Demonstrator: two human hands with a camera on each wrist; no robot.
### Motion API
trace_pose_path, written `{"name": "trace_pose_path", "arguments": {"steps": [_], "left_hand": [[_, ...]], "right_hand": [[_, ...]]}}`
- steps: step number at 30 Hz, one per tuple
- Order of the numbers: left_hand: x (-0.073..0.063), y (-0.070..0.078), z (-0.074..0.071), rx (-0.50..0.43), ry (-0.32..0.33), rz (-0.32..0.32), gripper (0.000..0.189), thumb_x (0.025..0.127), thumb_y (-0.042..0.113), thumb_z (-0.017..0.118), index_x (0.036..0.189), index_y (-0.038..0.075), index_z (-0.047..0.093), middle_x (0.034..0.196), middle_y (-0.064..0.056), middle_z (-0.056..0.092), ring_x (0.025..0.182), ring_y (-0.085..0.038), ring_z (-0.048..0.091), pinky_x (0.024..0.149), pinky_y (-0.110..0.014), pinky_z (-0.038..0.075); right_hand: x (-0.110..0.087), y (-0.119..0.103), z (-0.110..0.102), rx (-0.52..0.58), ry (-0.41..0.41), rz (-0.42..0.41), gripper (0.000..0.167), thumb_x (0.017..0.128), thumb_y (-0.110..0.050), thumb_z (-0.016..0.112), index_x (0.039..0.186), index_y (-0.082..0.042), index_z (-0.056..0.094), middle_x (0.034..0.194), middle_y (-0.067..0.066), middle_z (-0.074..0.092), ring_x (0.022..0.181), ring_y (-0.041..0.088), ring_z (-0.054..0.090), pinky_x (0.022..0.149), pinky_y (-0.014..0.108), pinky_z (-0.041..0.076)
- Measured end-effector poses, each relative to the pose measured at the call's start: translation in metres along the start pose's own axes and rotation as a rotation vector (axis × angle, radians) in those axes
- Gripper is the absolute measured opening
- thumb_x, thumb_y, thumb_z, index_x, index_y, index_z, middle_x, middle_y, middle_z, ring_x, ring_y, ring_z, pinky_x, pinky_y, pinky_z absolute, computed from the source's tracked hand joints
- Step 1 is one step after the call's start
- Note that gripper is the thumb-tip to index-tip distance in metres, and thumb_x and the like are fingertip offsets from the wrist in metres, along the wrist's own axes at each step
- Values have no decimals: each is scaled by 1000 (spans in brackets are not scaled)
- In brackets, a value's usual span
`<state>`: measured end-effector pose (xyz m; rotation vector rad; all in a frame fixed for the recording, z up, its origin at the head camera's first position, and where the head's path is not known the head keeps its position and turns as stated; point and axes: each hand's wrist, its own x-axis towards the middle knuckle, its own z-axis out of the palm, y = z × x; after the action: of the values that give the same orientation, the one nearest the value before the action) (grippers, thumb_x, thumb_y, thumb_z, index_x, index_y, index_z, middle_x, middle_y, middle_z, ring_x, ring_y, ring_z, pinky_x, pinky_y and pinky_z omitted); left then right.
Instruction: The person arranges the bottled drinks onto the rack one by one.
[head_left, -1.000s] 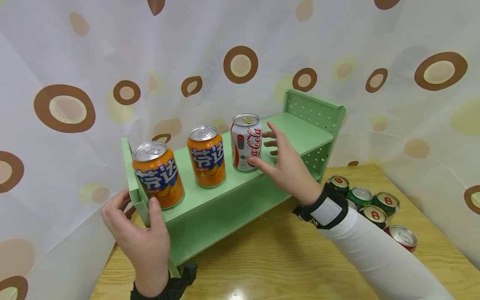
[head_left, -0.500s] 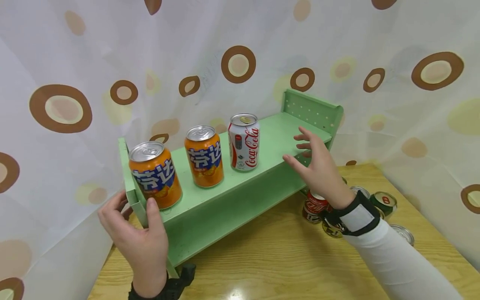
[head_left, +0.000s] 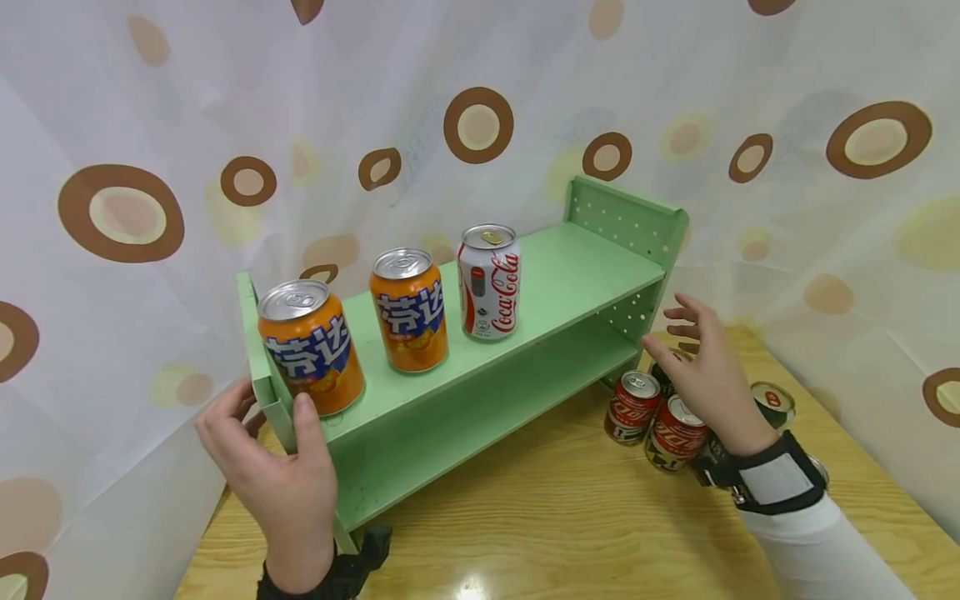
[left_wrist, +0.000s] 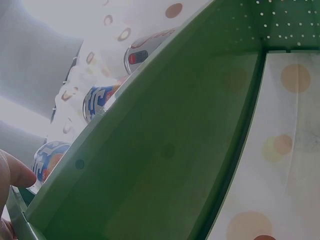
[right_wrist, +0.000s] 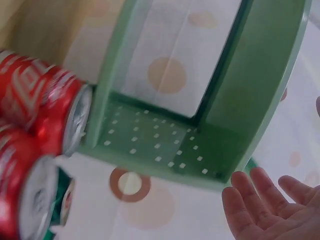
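Note:
My left hand (head_left: 273,475) grips the left end panel of a green two-tier shelf (head_left: 480,417), thumb in front and fingers behind. Right beside the thumb stands an orange soda can (head_left: 315,358) on the top board. A second orange can (head_left: 408,312) and a white Coca-Cola can (head_left: 491,283) stand upright farther along it. My right hand (head_left: 712,379) is in the air past the shelf's right end, fingers spread and holding nothing. Below it are two red cans, one (head_left: 632,412) near the shelf leg and another (head_left: 673,437) closer to me.
On the wooden table (head_left: 525,508), dark green cans (head_left: 772,404) stand behind the red ones, partly hidden by my right arm. A patterned white sheet (head_left: 337,83) hangs behind the shelf. Its right end panel (head_left: 626,221) has small holes.
My right hand has moved away from the white Coca-Cola can, right and down to above the cans on the table. The left hand keeps its grip on the shelf.

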<state>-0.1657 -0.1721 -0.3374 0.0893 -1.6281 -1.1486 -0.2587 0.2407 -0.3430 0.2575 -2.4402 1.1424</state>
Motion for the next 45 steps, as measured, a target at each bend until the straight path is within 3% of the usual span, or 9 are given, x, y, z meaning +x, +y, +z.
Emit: {"name": "trace_pose_path", "arguments": {"steps": [9,15,22,30,35,41,45], "left_hand": [[0,0,1,4,26,17,46,90,5,65,134,-2,51,126,0,47,121,-10,46,97,-23,41],[0,0,1,9,5,3,46,91,4,63,135,1,51,128,1,47,119,-8,46,97,-23,41],[-1,1,0,24,2,8,46,92,5,63,135,0,50,128,-9,48,119,-7,46,96,-23,41],[-1,1,0,21,-4,0,46,92,5,63,136,0,50,129,0,47,120,-6,45,97,-23,41],[-1,1,0,14,-3,1,45,92,4,63,136,1,50,128,3,46,120,-7,46,97,-23,41],[0,1,-1,21,-18,-5,45,93,6,62,136,-1,49,128,17,39,121,-6,45,98,-24,40],[0,0,0,23,-20,1,45,94,6,62,136,-2,49,128,7,44,121,-6,44,98,-24,40]], "right_hand": [[-24,38,-16,-95,34,92,78,102,-33,64,160,1,25,143,32,47,129,54,48,101,69,40],[-44,56,-26,-166,37,129,75,104,-33,60,158,7,25,141,37,48,126,57,47,98,68,40],[-62,76,-34,-236,27,238,81,104,-37,59,158,9,22,143,42,42,129,62,41,97,75,38],[-83,102,-45,-298,101,265,79,102,-32,61,154,15,24,137,46,42,122,63,42,95,75,37],[-92,111,-49,-370,112,305,81,101,-37,63,151,17,29,135,45,43,118,61,44,88,73,40],[-102,115,-51,-382,67,395,87,101,-42,61,149,22,27,133,49,41,117,65,40,91,75,37],[-109,118,-48,-376,60,420,90,100,-44,62,149,22,26,133,48,40,118,65,39,92,75,36]]}}
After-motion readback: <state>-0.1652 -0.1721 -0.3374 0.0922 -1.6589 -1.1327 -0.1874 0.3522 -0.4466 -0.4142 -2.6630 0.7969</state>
